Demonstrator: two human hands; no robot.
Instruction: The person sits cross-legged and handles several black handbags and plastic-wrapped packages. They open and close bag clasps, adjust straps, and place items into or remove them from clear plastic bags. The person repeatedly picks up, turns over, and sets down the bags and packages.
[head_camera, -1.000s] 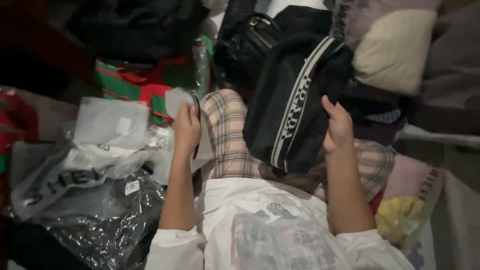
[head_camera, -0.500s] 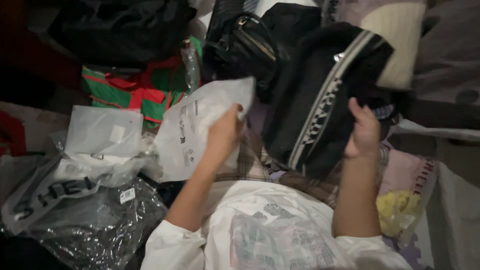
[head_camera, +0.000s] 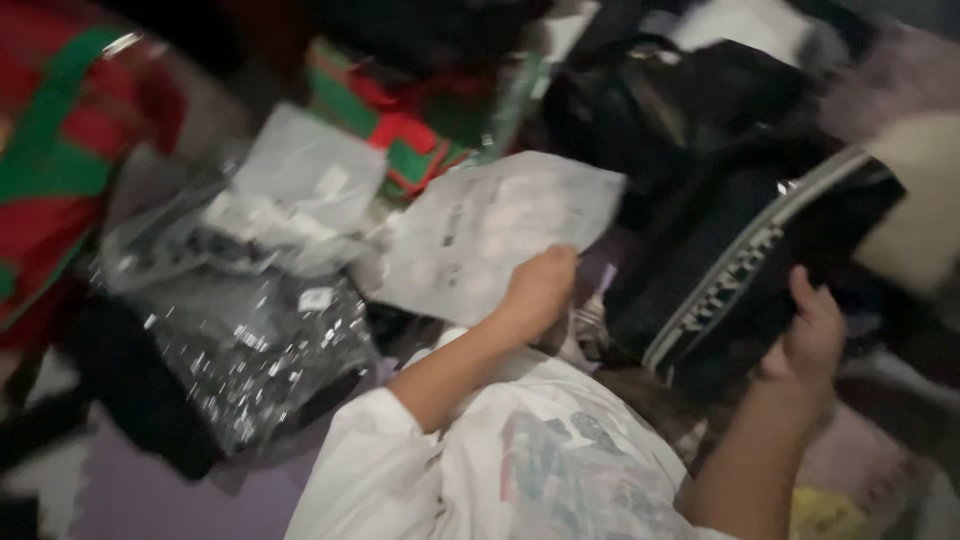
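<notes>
A red and green striped fabric (head_camera: 400, 130) lies beyond a crinkled clear plastic bag (head_camera: 255, 355), with a black handbag (head_camera: 650, 100) and a yellow item (head_camera: 825, 512) nearby.

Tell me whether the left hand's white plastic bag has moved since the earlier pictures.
Yes. The white plastic bag rose from beside the plaid trouser leg and now spreads toward the black garment.

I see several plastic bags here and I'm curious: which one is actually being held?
The flat frosted white bag, gripped at its lower edge by the left hand. The clear bag with dark contents and the crumpled grey ones lie untouched beside it.
</notes>
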